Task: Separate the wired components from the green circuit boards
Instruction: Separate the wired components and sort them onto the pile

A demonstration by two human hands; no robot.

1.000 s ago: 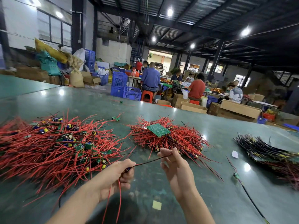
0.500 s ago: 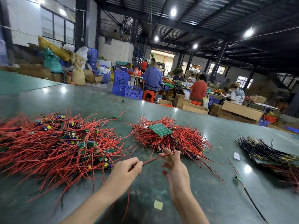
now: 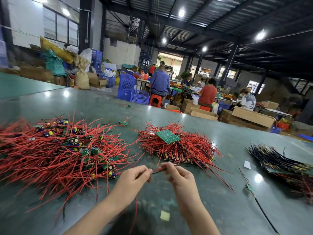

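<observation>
Left hand and right hand each pinch one end of a red-and-black wire, grips closed on it, above the near counter. Green circuit board tops the middle wire pile beyond.

dark roof, ceiling lamps | windows (left wall) | blue crates
</observation>
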